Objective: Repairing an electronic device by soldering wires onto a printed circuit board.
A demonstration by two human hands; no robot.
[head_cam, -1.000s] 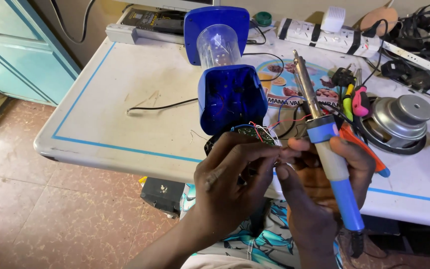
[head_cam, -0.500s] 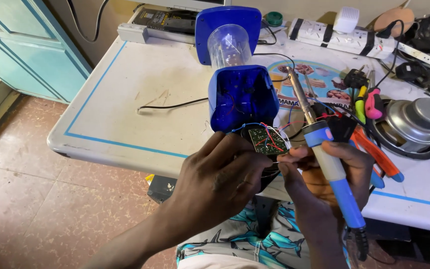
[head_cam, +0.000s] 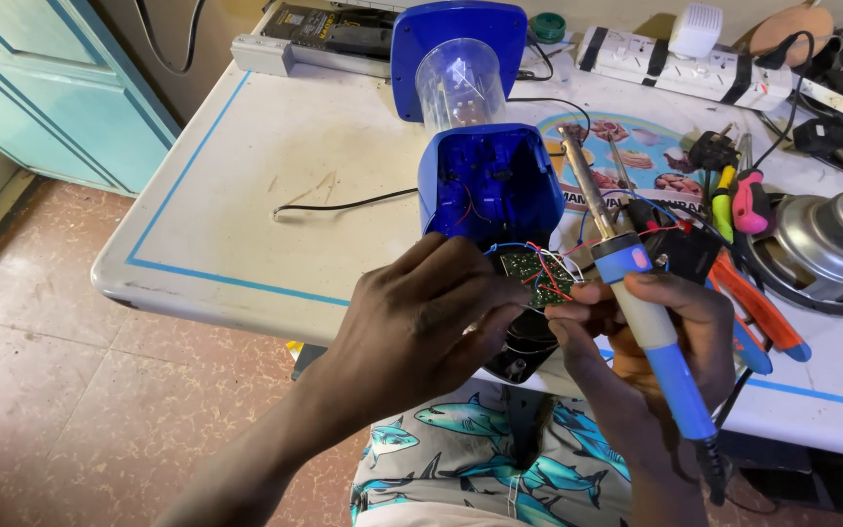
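Since the earlier frame the left hand [head_cam: 421,322] has turned little, fingers closed on the small green circuit board [head_cam: 537,276] at the desk's [head_cam: 246,176] near edge. The right hand [head_cam: 651,337] grips the blue-handled soldering iron [head_cam: 636,283], perhaps touching the board. A blue plastic lantern [head_cam: 475,146] lies behind; reddish tiled floor [head_cam: 70,390] below.

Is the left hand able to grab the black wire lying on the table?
Probably not right now: the left hand is busy holding the green circuit board, though nothing lies between it and the black wire.
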